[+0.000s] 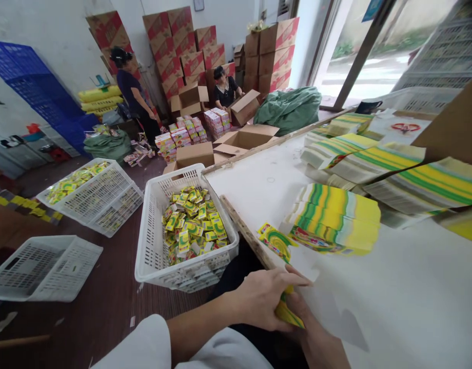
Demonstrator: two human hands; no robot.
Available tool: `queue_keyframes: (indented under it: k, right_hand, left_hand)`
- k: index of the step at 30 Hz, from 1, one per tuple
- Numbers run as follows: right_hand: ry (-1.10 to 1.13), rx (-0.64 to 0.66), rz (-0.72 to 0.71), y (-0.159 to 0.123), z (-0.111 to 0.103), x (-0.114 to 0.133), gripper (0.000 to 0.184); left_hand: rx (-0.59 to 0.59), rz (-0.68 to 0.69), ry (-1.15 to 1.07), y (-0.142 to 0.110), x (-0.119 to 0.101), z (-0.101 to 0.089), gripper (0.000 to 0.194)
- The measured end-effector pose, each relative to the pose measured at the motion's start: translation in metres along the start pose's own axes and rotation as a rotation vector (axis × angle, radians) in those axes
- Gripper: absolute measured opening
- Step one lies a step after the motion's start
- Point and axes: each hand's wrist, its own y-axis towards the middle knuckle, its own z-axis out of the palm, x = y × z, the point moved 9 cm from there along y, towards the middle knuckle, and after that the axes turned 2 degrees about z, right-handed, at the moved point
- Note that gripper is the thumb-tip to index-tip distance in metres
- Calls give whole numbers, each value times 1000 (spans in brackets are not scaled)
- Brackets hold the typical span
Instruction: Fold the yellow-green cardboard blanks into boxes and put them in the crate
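Note:
At the near edge of the white table (251,174), my left hand (257,297) and my right hand (313,328) are closed together around a yellow-and-green printed paper carton (288,312). My fingers cover most of the carton, so its exact shape is hidden. Just beyond them a flat yellow carton blank (275,241) lies by the table edge. A thick stack of similar carton blanks (332,218) leans over to its right. Left of my hands, a white plastic crate (151,246) holds many small folded yellow cartons (192,225).
More stacks of blanks (378,159) and red-handled scissors (405,126) lie farther back. On the floor stand another filled crate (113,205), a white crate (43,266) and open cardboard boxes (255,136). Two people (134,89) work near stacked cartons (162,51).

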Motion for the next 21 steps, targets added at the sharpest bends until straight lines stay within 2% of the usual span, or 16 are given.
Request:
queue_keyframes:
  k: [3,5,7,10,14,18,21]
  right_hand:
    - [140,34,167,0,5,-16,52]
    - [132,39,148,0,3,-18,58]
    - [82,55,59,-1,2,-15,61]
    - [-128,89,-148,-5,4,-6,65]
    - [-361,146,-388,-10,14,5,49]
    - [-384,4,-376,-2,-6,6,48]
    - [-475,56,-434,-1,-3,6,62]
  left_hand:
    - [-20,22,37,2,-1,-2,73]
    - [-18,9,53,3,1,-4,65]
    - [-13,-31,48,3,7,-5,65]
    - [-34,-86,-27,2,19,-4,78]
    - [-134,-66,-9,2,27,-9,85]
    - [-150,-138,123,-1,31,-21,76]
    - [-131,-189,122,-4,32,-31,63]
